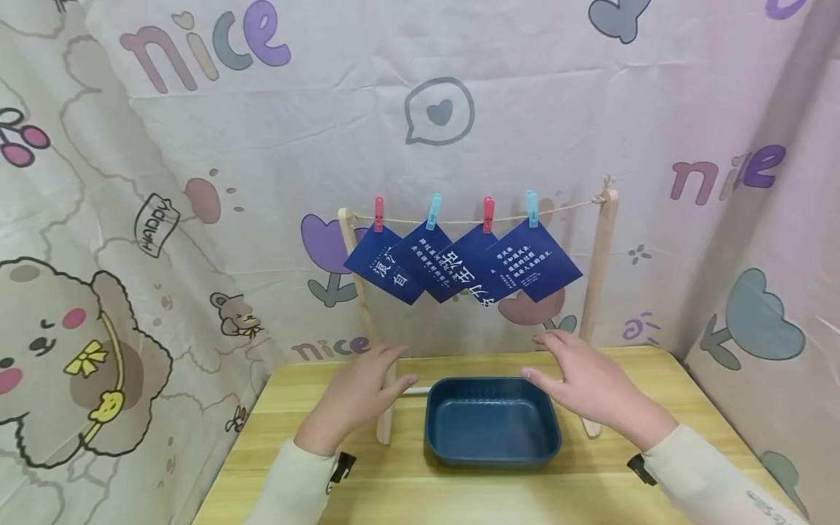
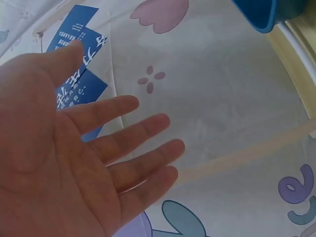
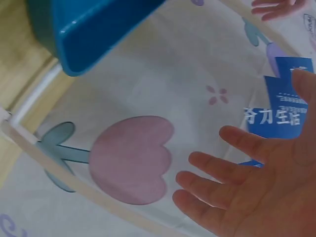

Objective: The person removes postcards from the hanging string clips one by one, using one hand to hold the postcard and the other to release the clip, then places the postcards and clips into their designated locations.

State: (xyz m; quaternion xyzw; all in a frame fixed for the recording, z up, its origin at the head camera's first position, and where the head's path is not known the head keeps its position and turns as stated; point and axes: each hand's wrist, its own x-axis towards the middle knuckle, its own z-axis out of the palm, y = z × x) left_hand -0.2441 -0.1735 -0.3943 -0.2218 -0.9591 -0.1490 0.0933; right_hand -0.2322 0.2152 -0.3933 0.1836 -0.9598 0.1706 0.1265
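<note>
My left hand (image 1: 359, 394) is held over the table beside the left wooden post, fingers loosely extended; its bare palm (image 2: 44, 148) shows in the left wrist view. On the other side, my right hand (image 1: 593, 379) hovers near the right rim of a dark blue basin (image 1: 492, 461), and its spread fingers (image 3: 212, 168) hold nothing. The basin stands between the two hands, with nothing visible inside. Behind it, several dark blue cards (image 1: 541, 259) with white writing hang overlapping from a string (image 1: 564, 211). Pink clothespins (image 1: 378, 214) and light blue clothespins (image 1: 532, 208) grip their upper corners.
The string runs between a left wooden post (image 1: 367, 313) and a right wooden post (image 1: 599, 306). A white bar (image 1: 416, 391) passes low behind the basin. Printed cloth (image 1: 295, 146) encloses the back and sides of the wooden table (image 1: 262, 445).
</note>
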